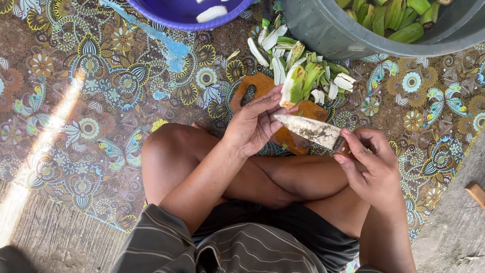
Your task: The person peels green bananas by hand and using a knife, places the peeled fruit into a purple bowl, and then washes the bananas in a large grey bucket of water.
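My left hand [252, 124] is closed around a half-peeled green banana [293, 86], thumb and fingers pinching its lower, peeled end while the green tip points up toward the peel pile [303, 71]. My right hand [371, 169] is wrapped tight round the handle of a knife [310, 131]; the broad, stained blade lies nearly flat, its point aimed left and sitting just under the banana's cut end, close to my left thumb.

Both hands work above a wooden cutting board [257, 86] with a handle hole, which lies on a patterned floor mat [91, 101]. The board's near edge is hidden behind my left hand and the blade. Peel strips, green and white, are heaped at its far edge and spill onto the mat there.

Beyond the heap, a grey tub [333, 35] holding unpeeled green bananas crowds the upper right, its rim close to the peels. A purple basin [172, 17] with a white peeled piece in it sits at the top, left of the tub. My crossed legs [202, 162] close off the near side. Left of the board the mat is open; its edge meets bare concrete [45, 242] at lower left and on the right.
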